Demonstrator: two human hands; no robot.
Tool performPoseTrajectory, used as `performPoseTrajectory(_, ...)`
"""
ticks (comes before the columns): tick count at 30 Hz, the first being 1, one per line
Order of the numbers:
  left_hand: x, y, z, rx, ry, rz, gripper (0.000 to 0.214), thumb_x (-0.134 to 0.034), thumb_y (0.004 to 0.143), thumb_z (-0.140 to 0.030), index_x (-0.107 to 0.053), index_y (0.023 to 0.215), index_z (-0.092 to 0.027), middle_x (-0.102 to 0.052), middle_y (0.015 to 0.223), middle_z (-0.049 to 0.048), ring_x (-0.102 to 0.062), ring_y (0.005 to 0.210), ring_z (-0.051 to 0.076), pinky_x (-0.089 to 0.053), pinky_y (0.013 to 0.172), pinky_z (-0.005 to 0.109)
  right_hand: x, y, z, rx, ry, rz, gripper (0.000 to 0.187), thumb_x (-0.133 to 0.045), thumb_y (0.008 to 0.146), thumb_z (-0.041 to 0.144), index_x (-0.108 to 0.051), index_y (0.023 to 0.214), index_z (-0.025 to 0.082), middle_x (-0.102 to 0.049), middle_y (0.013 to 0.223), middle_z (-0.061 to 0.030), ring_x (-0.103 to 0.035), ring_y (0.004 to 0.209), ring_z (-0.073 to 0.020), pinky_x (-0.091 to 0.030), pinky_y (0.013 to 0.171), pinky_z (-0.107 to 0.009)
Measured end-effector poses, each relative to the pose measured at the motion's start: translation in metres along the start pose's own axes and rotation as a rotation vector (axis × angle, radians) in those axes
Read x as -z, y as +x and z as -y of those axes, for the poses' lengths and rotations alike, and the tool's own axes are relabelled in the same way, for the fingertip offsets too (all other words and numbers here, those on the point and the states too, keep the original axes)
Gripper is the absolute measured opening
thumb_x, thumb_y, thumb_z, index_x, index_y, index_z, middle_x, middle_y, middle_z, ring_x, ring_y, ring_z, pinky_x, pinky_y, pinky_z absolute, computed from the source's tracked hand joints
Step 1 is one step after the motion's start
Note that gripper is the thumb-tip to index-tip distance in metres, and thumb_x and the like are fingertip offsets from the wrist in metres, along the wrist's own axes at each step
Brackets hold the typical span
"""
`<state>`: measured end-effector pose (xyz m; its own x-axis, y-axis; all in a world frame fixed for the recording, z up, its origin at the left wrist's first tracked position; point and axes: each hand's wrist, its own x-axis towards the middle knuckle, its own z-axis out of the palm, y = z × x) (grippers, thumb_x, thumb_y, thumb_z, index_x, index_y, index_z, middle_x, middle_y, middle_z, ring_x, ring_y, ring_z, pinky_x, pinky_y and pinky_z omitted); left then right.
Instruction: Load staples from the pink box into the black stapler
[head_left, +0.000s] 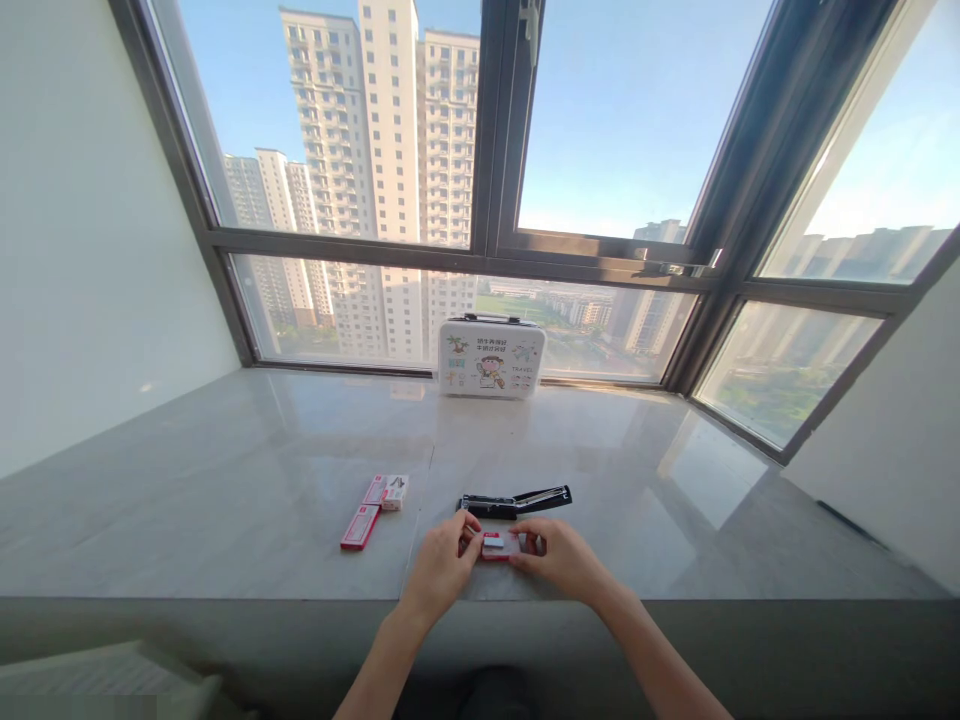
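Observation:
A small red-and-white staple box lies on the grey marble ledge near its front edge, with a pale silvery piece, seemingly a block of staples, on its top. My left hand has thumb and forefinger closed at the left end of the box. At the right end, the thumb and fingers of my right hand grip the box. Just beyond both hands, a black stapler lies opened out, its metal channel showing. What the left fingertips touch exactly is partly hidden.
Left of my hands lie a red-and-white box, another similar box and a white box with a stapler picture. A white cartoon-printed case stands against the window. The ledge's front edge runs below my wrists.

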<state>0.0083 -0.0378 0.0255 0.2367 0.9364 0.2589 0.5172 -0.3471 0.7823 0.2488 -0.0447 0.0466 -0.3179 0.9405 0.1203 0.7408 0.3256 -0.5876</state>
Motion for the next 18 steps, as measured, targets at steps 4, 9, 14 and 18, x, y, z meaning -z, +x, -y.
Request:
performPoseTrajectory(4, 0.006, 0.008, 0.013, 0.047, 0.034, -0.104, 0.023, -0.044, 0.096, -0.037, -0.059, 0.105, -0.022, -0.063, 0.072, -0.0024, -0.060, 0.065, 0.016, -0.040, 0.064, 0.026, 0.004, 0.006, 0.016, -0.005, -0.056, -0.048, 0.045, -0.069, 0.081, 0.055, -0.072, 0.116, 0.027, -0.065, 0.077, 0.0011, -0.057, 0.071, -0.0158, -0.037, 0.066, -0.025)
performPoseTrajectory(9, 0.021, 0.032, 0.026, -0.022, 0.211, -0.124, 0.042, -0.063, 0.083, -0.042, -0.060, 0.121, -0.024, -0.062, 0.085, -0.0011, -0.060, 0.081, 0.019, -0.042, 0.077, 0.028, -0.006, 0.026, 0.035, 0.047, -0.089, -0.009, 0.028, -0.069, 0.083, 0.049, -0.077, 0.099, 0.028, -0.068, 0.077, 0.0010, -0.058, 0.071, -0.0150, -0.034, 0.065, -0.024)
performPoseTrajectory(14, 0.026, 0.045, 0.027, -0.017, 0.252, 0.029, 0.033, -0.067, 0.081, -0.044, -0.069, 0.108, -0.026, -0.066, 0.086, 0.0005, -0.060, 0.086, 0.021, -0.040, 0.078, 0.029, -0.012, 0.054, 0.041, 0.078, -0.081, -0.061, 0.024, -0.063, 0.089, 0.041, -0.077, 0.102, 0.027, -0.068, 0.074, 0.0008, -0.058, 0.069, -0.0144, -0.033, 0.065, -0.024)
performPoseTrajectory(18, 0.026, 0.044, 0.028, 0.013, 0.250, 0.044, 0.033, -0.067, 0.081, -0.045, -0.069, 0.109, -0.027, -0.066, 0.085, 0.0006, -0.059, 0.086, 0.021, -0.039, 0.076, 0.029, -0.012, 0.074, 0.036, 0.061, -0.066, -0.096, 0.025, -0.060, 0.090, 0.040, -0.076, 0.103, 0.025, -0.068, 0.072, 0.0009, -0.058, 0.067, -0.0141, -0.033, 0.063, -0.024)
